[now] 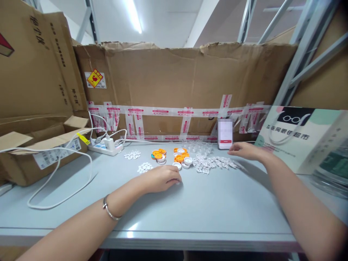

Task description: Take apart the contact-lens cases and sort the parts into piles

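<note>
My left hand [164, 178] rests low over the table, its fingers curled down and pressed together; a bit of something white shows under the fingertips, too small to name. Just beyond it are white round caps [176, 166] and orange ring-shaped parts [179, 158]. My right hand [243, 150] reaches toward the lower right corner of an upright phone [225, 135], fingers stretched out and nothing visible in them. Close to that hand lies a spread of flat whitish pieces [204, 164]. Behind this spread are clear plastic parts [197, 146].
Small white pieces [145, 167] and white parts [132, 154] lie at left, beside another orange-and-white cluster [158, 154]. A power strip [106, 146] trails a looping white cable [91, 170]. An open carton [46, 148], a paper bag [290, 137] and a large cardboard sheet [163, 79] border the table.
</note>
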Tool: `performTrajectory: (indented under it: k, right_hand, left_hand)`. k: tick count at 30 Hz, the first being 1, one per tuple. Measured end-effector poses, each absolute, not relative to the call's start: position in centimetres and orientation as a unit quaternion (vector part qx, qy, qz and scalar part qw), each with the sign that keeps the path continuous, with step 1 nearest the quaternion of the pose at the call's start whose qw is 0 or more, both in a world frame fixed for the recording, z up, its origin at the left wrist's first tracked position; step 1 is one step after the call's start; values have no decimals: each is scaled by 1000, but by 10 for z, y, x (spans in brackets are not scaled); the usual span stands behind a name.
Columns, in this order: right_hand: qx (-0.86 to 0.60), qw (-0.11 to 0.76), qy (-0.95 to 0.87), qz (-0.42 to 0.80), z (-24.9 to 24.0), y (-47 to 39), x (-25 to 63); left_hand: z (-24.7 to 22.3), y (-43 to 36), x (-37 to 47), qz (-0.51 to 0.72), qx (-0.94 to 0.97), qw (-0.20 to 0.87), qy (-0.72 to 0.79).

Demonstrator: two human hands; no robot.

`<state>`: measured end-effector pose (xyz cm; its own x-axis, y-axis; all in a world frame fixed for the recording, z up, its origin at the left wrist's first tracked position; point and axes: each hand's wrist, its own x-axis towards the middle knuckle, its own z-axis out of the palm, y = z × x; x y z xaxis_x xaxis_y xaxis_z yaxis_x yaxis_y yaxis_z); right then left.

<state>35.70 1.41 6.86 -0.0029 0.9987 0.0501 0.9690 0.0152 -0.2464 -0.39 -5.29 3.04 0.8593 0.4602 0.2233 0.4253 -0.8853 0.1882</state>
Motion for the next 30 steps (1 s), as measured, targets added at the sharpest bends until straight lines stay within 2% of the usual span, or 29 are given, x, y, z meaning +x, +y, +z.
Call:
performTrajectory:
  k: [7,16,23,30]
  right_hand:
    - [-685,116,-716,65,68,13,340]
    - [-707,228,-670,6,66,16,336]
    - [-718,308,-624,-28,64,19,347]
    - [-731,331,-595,-36,63,19,354]
  left_hand:
    - [32,-48,-3,170,950,49,256]
    - [54,14,-93,276,770,-60,573]
    - [41,39,-146,232,692,-25,684]
    - [26,48,-155,190,669,-3,719]
